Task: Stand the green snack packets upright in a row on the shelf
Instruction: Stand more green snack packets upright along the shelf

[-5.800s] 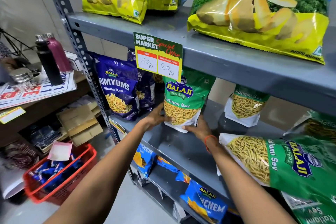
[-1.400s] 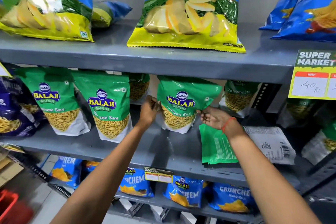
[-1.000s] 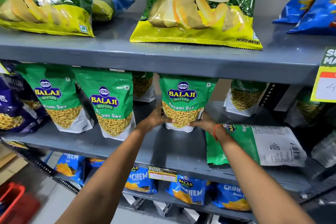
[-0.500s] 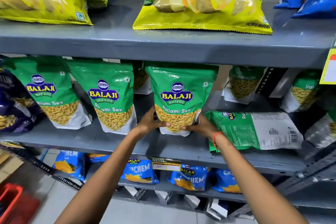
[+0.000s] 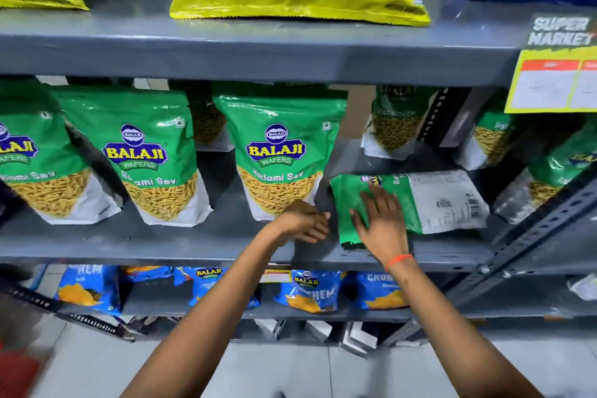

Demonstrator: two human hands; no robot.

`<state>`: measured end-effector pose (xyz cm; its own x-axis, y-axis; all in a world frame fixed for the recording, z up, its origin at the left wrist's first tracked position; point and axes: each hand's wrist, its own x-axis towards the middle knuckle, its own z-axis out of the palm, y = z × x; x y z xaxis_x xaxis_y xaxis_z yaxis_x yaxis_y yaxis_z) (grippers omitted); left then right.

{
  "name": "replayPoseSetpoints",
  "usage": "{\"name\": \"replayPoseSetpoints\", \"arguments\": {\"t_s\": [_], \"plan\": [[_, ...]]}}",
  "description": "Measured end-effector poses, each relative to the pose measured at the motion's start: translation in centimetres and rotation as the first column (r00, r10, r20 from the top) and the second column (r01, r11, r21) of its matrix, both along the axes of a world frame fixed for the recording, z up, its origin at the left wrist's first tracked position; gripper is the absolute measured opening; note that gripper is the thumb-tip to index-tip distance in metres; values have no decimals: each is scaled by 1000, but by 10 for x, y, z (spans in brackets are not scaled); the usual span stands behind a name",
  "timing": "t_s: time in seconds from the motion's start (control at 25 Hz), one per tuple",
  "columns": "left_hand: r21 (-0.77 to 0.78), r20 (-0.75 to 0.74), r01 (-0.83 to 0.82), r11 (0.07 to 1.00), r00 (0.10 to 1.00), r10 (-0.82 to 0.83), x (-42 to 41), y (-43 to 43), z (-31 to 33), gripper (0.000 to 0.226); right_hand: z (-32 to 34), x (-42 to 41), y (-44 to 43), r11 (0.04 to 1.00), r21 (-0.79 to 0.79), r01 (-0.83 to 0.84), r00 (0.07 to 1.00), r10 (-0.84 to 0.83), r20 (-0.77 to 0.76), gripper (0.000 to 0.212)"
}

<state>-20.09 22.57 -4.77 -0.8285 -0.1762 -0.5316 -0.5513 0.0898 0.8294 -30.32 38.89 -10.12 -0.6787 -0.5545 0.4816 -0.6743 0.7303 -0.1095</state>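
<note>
Now right hand lies flat, fingers spread, on flat packet.

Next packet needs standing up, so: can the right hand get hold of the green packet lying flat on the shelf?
Probably yes: the right hand is open over the flat packet and nothing covers the packet.

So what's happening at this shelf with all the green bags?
A person is lining up green snack packets on the middle shelf. Three packets stand upright in the front row, the nearest to the hands being the third packet. The right hand lies open on a flat packet lying back-side up, seemingly next to be stood up. The left hand hovers beside it near the third packet's base, holding nothing. More green packets stand further back.
</note>
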Motion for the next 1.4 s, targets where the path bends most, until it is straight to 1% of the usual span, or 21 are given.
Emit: {"name": "replayPoseSetpoints", "arguments": {"t_s": [0.08,0.16,0.2,0.28,0.36,0.44,0.52,0.56,0.64,0.72,0.8,0.88,0.92,0.96,1.08,1.12,1.16,1.24,1.28,1.36,1.4], "plan": [[21,-17,-71,997,997,71,-21,21,-9,32,-13,-8,37,992,91,-87,996,88,-4,52],[32,-17,-171,985,985,171,-31,26,-18,39,-16,-16,57,967,118,-227,974,227,17,57],[44,-5,-211,977,977,211,-41,33,-22,41,-14,-26,72,956,130,-262,965,262,22,58],[62,33,-273,960,962,272,-55,40,-28,42,-11,-45,96,948,163,-274,961,275,14,53],[-7,44,-324,946,945,324,-63,41,-33,34,-12,-57,104,952,146,-268,960,277,-45,41],[-70,5,-389,919,921,390,-70,43,-36,22,-10,-62,104,964,21,-264,956,265,-125,23],[-57,-43,-460,886,888,458,-71,49,-34,21,-2,-63,95,957,-169,-236,966,213,-147,22],[7,-52,-451,892,891,451,-71,53,-33,22,5,-64,90,936,-287,-202,977,170,-131,24],[186,-74,-359,915,923,378,-71,62,-30,28,23,-66,80,865,-490,-109,993,121,-9,32],[259,-145,-294,920,930,338,-76,71,-27,27,41,-71,71,793,-608,-44,985,135,104,39],[303,-243,-310,901,889,387,-86,78,-25,33,58,-74,63,697,-717,-8,974,169,153,33],[357,-314,-330,874,839,445,-97,80,-18,44,71,-82,57,556,-828,79,951,208,230,33],[359,-345,-345,867,814,467,-103,79,-13,44,75,-88,55,498,-858,130,937,223,271,33],[347,-374,-367,863,790,487,-110,77,-7,39,78,-93,54,462,-870,169,922,238,306,34],[270,-452,-446,853,724,521,-127,69,13,30,81,-107,51,417,-880,229,872,314,376,29],[245,-495,-450,859,703,510,-130,66,17,25,83,-109,50,371,-889,269,843,356,403,22],[222,-535,-445,867,688,490,-133,64,21,20,85,-112,48,299,-901,314,811,409,418,18],[159,-608,-444,882,660,442,-138,59,25,21,85,-119,44,172,-886,432,760,459,460,21],[125,-644,-446,886,643,414,-140,57,26,19,84,-125,42,141,-867,478,749,451,486,20],[33,-689,-462,886,631,355,-142,52,26,10,76,-136,39,129,-847,515,734,445,514,14],[-29,-706,-478,878,631,321,-142,51,23,8,73,-138,38,138,-847,514,725,457,515,17]]}}
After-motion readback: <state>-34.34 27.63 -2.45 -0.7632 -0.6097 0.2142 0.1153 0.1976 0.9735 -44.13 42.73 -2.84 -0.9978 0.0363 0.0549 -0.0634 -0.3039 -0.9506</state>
